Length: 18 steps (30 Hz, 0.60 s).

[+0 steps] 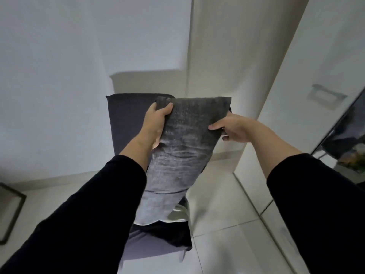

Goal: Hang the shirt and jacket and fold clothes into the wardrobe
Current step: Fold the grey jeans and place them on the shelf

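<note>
A grey faded garment [183,147], folded lengthwise like jeans, hangs in front of me above a dark chair [126,119]. My left hand [156,120] grips its top left corner, thumb over the front. My right hand [235,128] pinches its right edge a little lower. The cloth's lower end drapes down onto the chair seat, where dark clothes [164,232] and a pale shiny piece [178,213] lie. The white wardrobe [324,80] stands at the right, with a recessed handle [325,96] on its door.
A white wall [59,76] runs behind the chair and a pale pillar [233,56] rises beside it. Light floor tiles [227,214] stretch below. A dark frame [11,212] leans at the lower left. A mirrored surface [343,143] shows at the right edge.
</note>
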Tool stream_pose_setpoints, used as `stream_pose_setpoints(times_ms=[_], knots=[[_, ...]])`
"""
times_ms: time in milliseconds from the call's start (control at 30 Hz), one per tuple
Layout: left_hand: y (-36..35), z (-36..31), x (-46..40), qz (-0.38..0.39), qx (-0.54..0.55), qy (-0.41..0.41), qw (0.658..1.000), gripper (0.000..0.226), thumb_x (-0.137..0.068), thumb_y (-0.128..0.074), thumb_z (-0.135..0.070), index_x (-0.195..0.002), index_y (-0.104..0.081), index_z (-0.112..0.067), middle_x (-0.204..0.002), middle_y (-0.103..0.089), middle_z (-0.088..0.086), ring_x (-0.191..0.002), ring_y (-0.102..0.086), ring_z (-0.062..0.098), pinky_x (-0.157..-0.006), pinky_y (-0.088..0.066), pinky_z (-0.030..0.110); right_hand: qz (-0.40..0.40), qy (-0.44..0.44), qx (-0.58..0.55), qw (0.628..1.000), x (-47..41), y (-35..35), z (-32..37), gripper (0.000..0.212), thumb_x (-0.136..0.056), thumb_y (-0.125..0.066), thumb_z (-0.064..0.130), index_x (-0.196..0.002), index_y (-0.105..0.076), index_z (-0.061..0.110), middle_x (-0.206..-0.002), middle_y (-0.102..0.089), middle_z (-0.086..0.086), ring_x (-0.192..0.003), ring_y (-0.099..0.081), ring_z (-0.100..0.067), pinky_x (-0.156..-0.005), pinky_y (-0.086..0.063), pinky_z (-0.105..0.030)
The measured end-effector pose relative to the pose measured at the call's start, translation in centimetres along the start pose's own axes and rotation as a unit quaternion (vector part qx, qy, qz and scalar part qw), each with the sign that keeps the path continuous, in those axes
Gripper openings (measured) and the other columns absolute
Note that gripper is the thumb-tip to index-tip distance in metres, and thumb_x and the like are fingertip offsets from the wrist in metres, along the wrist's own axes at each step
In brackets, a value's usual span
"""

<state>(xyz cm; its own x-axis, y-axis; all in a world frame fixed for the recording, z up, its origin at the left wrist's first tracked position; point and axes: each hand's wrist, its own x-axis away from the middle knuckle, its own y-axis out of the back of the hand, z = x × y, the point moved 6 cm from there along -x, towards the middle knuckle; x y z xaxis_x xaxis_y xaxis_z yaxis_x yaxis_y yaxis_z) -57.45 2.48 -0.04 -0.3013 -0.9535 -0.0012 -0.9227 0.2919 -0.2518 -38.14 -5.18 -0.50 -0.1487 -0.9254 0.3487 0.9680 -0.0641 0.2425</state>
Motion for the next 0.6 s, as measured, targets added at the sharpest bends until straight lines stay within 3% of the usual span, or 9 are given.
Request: stream_pose_setpoints(times_ms=[100,167,233,300,367,433,533,600], knots=[[0.7,-0.3,1.8,0.025,-0.117,0.003,0.993,0.069,-0.084,-0.069,-0.030,-0.143,-0.036,-0.021,-0.131,-0.057,0.004,-0.115,-0.058,0.023,-0.098,-0.047,0.043,-0.042,0.052,-0.085,0.994,0.7,-0.8,-0.1,0.053,-0.085,-0.066,0.000,-0.131,-0.046,0.017,-0.118,-0.061,0.001,-0.108,-0.059,-0.019,-0.083,-0.051,-0.031],[1.3,-0.8,3.1,0.009,-0.162,-0.011,0.987,0.064,-0.088,-0.066,-0.025,-0.144,-0.036,-0.017,-0.132,-0.057,0.005,-0.114,-0.059,0.022,-0.098,-0.048,0.041,-0.099,0.069,-0.132,0.984,1.5,-1.1,0.5,0.057,-0.082,-0.070,0.003,-0.131,-0.043,0.012,-0.120,-0.058,-0.005,-0.109,-0.059,-0.023,-0.091,-0.052,-0.038],[2.4,-2.0,4.4,-0.053,-0.204,-0.037,0.977,0.046,-0.091,-0.060,-0.027,-0.132,-0.051,-0.008,-0.123,-0.062,0.010,-0.106,-0.062,0.023,-0.096,-0.051,0.040,-0.143,0.099,-0.151,0.973,2.9,-1.8,1.8,0.056,-0.084,-0.070,0.008,-0.124,-0.031,0.016,-0.112,-0.050,-0.007,-0.093,-0.059,-0.019,-0.078,-0.056,-0.036],[3.7,-3.3,6.2,-0.130,-0.255,-0.048,0.957,0.044,-0.091,-0.057,-0.038,-0.119,-0.057,-0.004,-0.115,-0.063,0.011,-0.100,-0.061,0.023,-0.093,-0.051,0.037,-0.166,0.125,-0.121,0.971,4.4,-2.7,3.3,0.049,-0.089,-0.064,0.010,-0.113,-0.022,0.022,-0.104,-0.045,-0.007,-0.080,-0.056,-0.016,-0.066,-0.054,-0.031],[4.9,-4.4,8.2,-0.191,-0.290,-0.067,0.935,0.051,-0.093,-0.052,-0.044,-0.120,-0.052,-0.001,-0.117,-0.058,0.010,-0.099,-0.055,0.019,-0.086,-0.045,0.027,-0.157,0.141,-0.080,0.974,5.5,-4.2,4.2,0.041,-0.092,-0.058,0.011,-0.110,-0.024,0.025,-0.099,-0.049,-0.007,-0.072,-0.055,-0.016,-0.059,-0.050,-0.029],[5.7,-5.6,9.9,-0.230,-0.323,-0.068,0.916,0.059,-0.096,-0.044,-0.047,-0.130,-0.043,0.002,-0.126,-0.053,0.012,-0.105,-0.052,0.021,-0.082,-0.039,0.024,-0.136,0.161,-0.075,0.975,6.6,-5.7,5.0,0.030,-0.092,-0.057,0.011,-0.111,-0.038,0.024,-0.098,-0.056,-0.008,-0.070,-0.055,-0.016,-0.057,-0.046,-0.029],[6.0,-8.0,12.1,-0.245,-0.353,-0.026,0.903,0.074,-0.099,-0.031,-0.048,-0.147,-0.011,0.005,-0.152,-0.028,0.017,-0.137,-0.034,0.028,-0.104,-0.030,0.026,-0.057,0.182,-0.088,0.978,8.3,-7.4,6.3,0.029,-0.088,-0.061,0.003,-0.112,-0.055,0.017,-0.109,-0.063,-0.010,-0.089,-0.064,-0.019,-0.072,-0.055,-0.028],[5.7,-9.7,13.3,-0.217,-0.407,0.004,0.887,0.073,-0.102,-0.030,-0.041,-0.147,0.005,0.006,-0.158,-0.010,0.018,-0.144,-0.017,0.030,-0.113,-0.019,0.030,0.004,0.169,-0.082,0.982,8.9,-8.3,6.7,0.037,-0.085,-0.062,-0.005,-0.115,-0.057,0.016,-0.112,-0.064,-0.011,-0.100,-0.065,-0.022,-0.085,-0.055,-0.034]])
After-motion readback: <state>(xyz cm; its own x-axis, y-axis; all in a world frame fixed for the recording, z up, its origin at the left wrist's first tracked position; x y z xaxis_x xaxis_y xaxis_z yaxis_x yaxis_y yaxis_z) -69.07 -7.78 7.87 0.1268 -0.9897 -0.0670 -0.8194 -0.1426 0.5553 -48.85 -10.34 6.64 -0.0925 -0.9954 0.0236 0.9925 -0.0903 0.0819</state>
